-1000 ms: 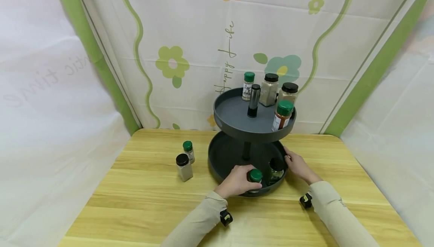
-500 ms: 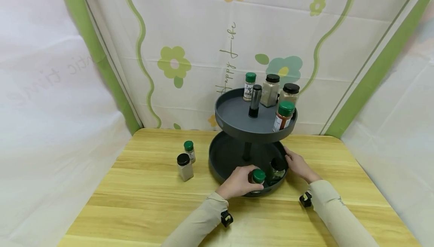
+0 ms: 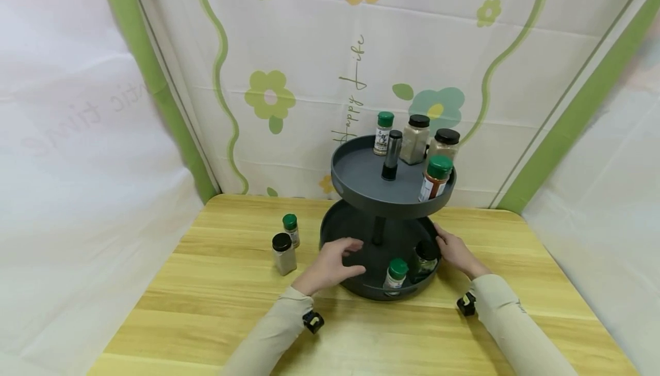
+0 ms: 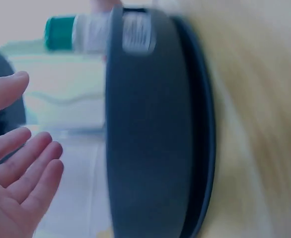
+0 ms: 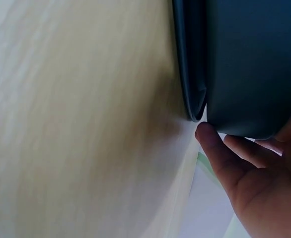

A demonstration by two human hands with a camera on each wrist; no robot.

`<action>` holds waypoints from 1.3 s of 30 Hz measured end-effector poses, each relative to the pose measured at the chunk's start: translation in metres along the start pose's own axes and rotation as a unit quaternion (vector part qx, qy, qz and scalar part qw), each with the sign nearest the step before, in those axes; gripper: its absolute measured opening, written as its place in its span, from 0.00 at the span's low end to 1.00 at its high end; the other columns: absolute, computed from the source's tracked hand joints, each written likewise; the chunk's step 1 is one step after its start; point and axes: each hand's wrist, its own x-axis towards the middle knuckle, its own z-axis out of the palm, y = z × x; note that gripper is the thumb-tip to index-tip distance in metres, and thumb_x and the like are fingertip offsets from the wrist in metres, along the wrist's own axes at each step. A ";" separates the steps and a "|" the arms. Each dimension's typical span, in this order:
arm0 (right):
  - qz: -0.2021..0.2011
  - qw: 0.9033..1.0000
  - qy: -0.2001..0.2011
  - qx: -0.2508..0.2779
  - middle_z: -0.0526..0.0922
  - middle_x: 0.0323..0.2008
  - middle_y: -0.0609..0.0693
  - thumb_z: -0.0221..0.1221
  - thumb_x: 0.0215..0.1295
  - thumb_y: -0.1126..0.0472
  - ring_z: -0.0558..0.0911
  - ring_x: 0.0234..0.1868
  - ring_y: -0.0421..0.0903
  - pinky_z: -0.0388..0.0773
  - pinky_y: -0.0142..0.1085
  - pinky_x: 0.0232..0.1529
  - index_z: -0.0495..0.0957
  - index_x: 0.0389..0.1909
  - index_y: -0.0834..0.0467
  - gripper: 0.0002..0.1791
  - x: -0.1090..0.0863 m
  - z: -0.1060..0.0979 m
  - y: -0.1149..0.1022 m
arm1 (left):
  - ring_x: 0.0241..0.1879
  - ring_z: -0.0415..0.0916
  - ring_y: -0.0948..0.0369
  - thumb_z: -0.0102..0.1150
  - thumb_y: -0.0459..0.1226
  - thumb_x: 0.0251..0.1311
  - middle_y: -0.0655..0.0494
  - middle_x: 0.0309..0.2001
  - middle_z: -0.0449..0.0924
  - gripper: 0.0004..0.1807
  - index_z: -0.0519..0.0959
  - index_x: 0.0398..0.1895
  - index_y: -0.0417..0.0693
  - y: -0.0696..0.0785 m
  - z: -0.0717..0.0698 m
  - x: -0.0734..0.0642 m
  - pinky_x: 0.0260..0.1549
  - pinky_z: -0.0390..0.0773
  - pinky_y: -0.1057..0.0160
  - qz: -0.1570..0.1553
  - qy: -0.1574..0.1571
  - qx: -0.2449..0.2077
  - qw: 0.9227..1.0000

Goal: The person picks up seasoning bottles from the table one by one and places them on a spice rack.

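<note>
A dark grey two-tier spice rack (image 3: 381, 207) stands on the table. My left hand (image 3: 330, 267), fingers and thumb spread and holding nothing, is over the lower tray's left front. Just right of it, a green-capped spice jar (image 3: 396, 275) stands inside the lower tray by the front rim; in the left wrist view its green cap (image 4: 60, 33) shows beyond the tray wall. My right hand (image 3: 456, 253) grips the lower tray's right rim. In the right wrist view, its thumb (image 5: 212, 141) touches the tray's edge. A black-capped jar (image 3: 425, 258) stands inside near that hand.
A black-capped jar (image 3: 284, 257) and a green-capped jar (image 3: 291, 231) stand on the wooden table (image 3: 206, 307), left of the rack. Several jars stand on the upper tray (image 3: 361, 172), around its central post (image 3: 392, 155). A patterned curtain (image 3: 309, 38) hangs behind.
My left hand has let go of the green-capped jar in the lower tray and moved left, its fingers spreading. That jar had shifted slightly right before release. My right hand stays at the rim.
</note>
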 end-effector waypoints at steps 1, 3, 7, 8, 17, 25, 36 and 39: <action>0.001 1.000 -0.001 0.002 0.59 0.62 0.75 0.40 0.74 0.67 0.75 0.32 0.55 0.68 0.42 0.31 0.52 0.68 0.73 0.25 0.000 0.000 0.000 | 0.53 0.73 0.56 0.65 0.42 0.58 0.48 0.55 0.76 0.25 0.74 0.57 0.43 -0.002 -0.006 -0.003 0.51 0.73 0.61 0.001 0.011 0.003 1.000; 0.003 1.000 -0.004 0.009 0.60 0.62 0.76 0.40 0.74 0.67 0.68 0.20 0.48 0.66 0.39 0.25 0.51 0.69 0.73 0.26 -0.001 0.000 0.000 | 0.54 0.72 0.54 0.64 0.41 0.58 0.49 0.55 0.75 0.25 0.73 0.58 0.43 -0.005 -0.019 -0.009 0.52 0.73 0.59 -0.005 0.038 0.000 0.999; 0.002 1.000 -0.001 0.009 0.61 0.61 0.76 0.40 0.73 0.68 0.65 0.17 0.47 0.66 0.38 0.24 0.52 0.68 0.73 0.26 -0.001 -0.002 0.001 | 0.53 0.74 0.53 0.65 0.40 0.58 0.51 0.54 0.76 0.24 0.75 0.58 0.45 -0.010 -0.044 -0.018 0.50 0.74 0.56 -0.010 0.112 0.023 0.993; 0.002 1.000 0.001 0.009 0.61 0.61 0.76 0.40 0.73 0.68 0.65 0.17 0.47 0.66 0.39 0.24 0.52 0.68 0.73 0.26 0.000 -0.002 0.001 | 0.52 0.74 0.53 0.66 0.40 0.57 0.51 0.54 0.77 0.24 0.75 0.57 0.45 -0.011 -0.049 -0.019 0.50 0.75 0.56 -0.008 0.132 0.036 0.991; 0.008 1.000 0.002 0.023 0.63 0.60 0.77 0.40 0.74 0.67 0.62 0.15 0.44 0.65 0.38 0.21 0.52 0.69 0.73 0.26 -0.001 -0.002 0.001 | 0.51 0.74 0.44 0.71 0.34 0.50 0.41 0.51 0.77 0.26 0.76 0.53 0.36 -0.038 -0.085 -0.031 0.49 0.74 0.46 -0.013 0.225 0.114 0.968; 0.011 1.000 -0.002 0.021 0.62 0.60 0.77 0.40 0.73 0.68 0.63 0.15 0.45 0.65 0.37 0.21 0.52 0.69 0.73 0.26 -0.001 -0.001 0.000 | 0.60 0.65 0.44 0.70 0.39 0.52 0.41 0.58 0.70 0.34 0.70 0.62 0.38 -0.059 -0.091 -0.044 0.57 0.65 0.43 -0.112 0.191 0.075 0.972; 0.002 1.000 0.000 0.009 0.60 0.61 0.76 0.40 0.74 0.67 0.74 0.30 0.54 0.68 0.42 0.31 0.52 0.69 0.73 0.26 -0.002 -0.001 -0.002 | 0.62 0.64 0.46 0.70 0.41 0.52 0.41 0.63 0.66 0.40 0.63 0.67 0.39 -0.082 -0.092 -0.054 0.58 0.65 0.46 -0.179 0.153 0.025 0.972; -0.002 1.000 0.006 0.006 0.61 0.61 0.76 0.40 0.74 0.67 0.74 0.33 0.54 0.69 0.42 0.33 0.53 0.68 0.74 0.25 -0.002 -0.001 -0.002 | 0.62 0.65 0.47 0.71 0.41 0.51 0.40 0.62 0.67 0.41 0.63 0.67 0.39 -0.085 -0.092 -0.056 0.58 0.66 0.48 -0.183 0.143 0.018 0.973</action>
